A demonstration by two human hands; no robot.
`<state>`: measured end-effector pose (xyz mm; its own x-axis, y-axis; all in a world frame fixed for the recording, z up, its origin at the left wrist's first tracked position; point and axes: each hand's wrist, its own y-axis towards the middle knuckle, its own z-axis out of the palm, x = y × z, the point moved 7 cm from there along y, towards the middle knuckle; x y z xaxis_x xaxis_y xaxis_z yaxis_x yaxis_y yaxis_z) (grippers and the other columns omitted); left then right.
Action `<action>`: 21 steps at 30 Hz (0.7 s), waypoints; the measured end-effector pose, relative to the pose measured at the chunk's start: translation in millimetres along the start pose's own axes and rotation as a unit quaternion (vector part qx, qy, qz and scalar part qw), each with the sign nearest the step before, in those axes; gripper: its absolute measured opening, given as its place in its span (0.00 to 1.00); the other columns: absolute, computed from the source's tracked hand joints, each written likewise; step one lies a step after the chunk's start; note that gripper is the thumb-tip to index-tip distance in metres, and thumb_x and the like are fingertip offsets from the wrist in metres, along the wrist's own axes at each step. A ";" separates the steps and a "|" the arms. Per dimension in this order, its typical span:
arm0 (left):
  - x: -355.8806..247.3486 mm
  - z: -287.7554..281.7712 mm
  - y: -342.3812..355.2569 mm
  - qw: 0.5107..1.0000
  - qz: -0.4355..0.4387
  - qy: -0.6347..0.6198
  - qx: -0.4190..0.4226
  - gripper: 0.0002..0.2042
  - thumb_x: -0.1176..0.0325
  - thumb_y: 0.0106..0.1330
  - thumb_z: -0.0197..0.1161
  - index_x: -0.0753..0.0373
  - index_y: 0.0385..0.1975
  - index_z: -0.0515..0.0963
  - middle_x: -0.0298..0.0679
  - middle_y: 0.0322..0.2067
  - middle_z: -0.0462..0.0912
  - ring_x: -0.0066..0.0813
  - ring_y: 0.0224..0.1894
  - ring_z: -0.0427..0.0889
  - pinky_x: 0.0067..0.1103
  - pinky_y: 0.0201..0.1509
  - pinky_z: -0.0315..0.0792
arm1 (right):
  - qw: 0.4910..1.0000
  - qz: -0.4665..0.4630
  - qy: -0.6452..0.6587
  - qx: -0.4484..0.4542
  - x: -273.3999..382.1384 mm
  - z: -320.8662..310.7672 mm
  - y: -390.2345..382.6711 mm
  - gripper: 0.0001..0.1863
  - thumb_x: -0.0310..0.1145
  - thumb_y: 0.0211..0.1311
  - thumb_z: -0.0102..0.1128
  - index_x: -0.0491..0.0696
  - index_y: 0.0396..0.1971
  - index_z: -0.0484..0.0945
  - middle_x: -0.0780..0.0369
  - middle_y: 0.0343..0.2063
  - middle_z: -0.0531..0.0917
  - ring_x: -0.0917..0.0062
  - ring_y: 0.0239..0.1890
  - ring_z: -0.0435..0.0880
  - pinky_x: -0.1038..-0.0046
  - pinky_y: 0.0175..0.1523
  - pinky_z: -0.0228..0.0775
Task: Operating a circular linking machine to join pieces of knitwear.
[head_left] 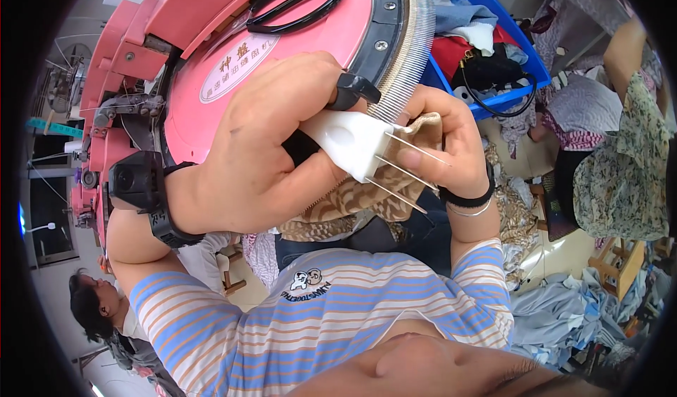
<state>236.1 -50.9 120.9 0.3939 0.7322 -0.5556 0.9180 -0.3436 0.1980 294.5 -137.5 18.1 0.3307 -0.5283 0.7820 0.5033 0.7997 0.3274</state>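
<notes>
My left hand (264, 139) is closed around a white plastic transfer tool (345, 139). Three thin metal prongs stick out of its end, angled toward my right hand. My right hand (451, 139) pinches the edge of a tan and brown patterned knit fabric (423, 129), its fingers just beyond the prong tips. More of that fabric hangs below both hands over my lap. Both hands are at the near edge of a pink round linking machine (352, 23), whose rim carries a dense ring of fine metal points (416, 37). Whether the prongs touch the fabric, I cannot tell.
Black-handled scissors (300, 5) lie on the pink dial. A blue crate (486, 108) of clothes and a black bag stands right of the machine. Another person (613, 157) is at far right, one (106, 309) at lower left. Garment piles (571, 312) and a wooden stool (617, 266) are at right.
</notes>
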 end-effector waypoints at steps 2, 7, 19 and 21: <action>-0.1 -1.1 0.9 1.000 -0.001 0.005 0.004 0.08 0.80 0.48 0.54 0.70 0.29 0.68 0.42 0.27 0.68 0.27 0.27 0.67 0.19 0.30 0.61 | 0.986 -0.069 -0.154 0.006 16.4 8.6 0.9 0.07 0.25 0.46 0.62 0.41 0.28 0.75 0.67 0.22 0.75 0.88 0.23 0.71 0.84 0.26 0.61; 1.2 -1.2 3.0 1.000 -0.012 0.004 0.022 0.09 0.80 0.48 0.55 0.70 0.29 0.67 0.41 0.27 0.69 0.27 0.28 0.67 0.18 0.32 0.60 | 0.868 -0.268 -0.414 -0.051 47.3 16.0 -7.3 0.07 0.26 0.46 0.64 0.42 0.26 0.77 0.63 0.20 0.77 0.79 0.17 0.71 0.82 0.22 0.60; 9.4 2.8 5.6 0.993 -0.113 -0.030 0.034 0.08 0.77 0.52 0.57 0.69 0.32 0.68 0.36 0.30 0.70 0.19 0.29 0.67 0.13 0.34 0.62 | 0.890 -0.298 -0.329 -0.101 47.5 -6.7 -1.6 0.07 0.23 0.46 0.64 0.40 0.26 0.76 0.64 0.21 0.78 0.86 0.21 0.72 0.86 0.25 0.61; 9.1 3.0 7.3 0.995 -0.100 -0.007 0.014 0.08 0.76 0.53 0.57 0.68 0.32 0.69 0.34 0.29 0.70 0.17 0.28 0.67 0.12 0.33 0.62 | 0.892 -0.294 -0.329 -0.099 46.7 -7.2 -0.8 0.07 0.24 0.46 0.64 0.40 0.26 0.76 0.64 0.21 0.78 0.86 0.21 0.72 0.86 0.25 0.61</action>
<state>246.3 -48.5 114.8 0.2029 0.7794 -0.5928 0.9762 -0.2084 0.0602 315.3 -164.9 50.5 -0.5448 -0.5055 0.6691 0.5872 0.3397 0.7347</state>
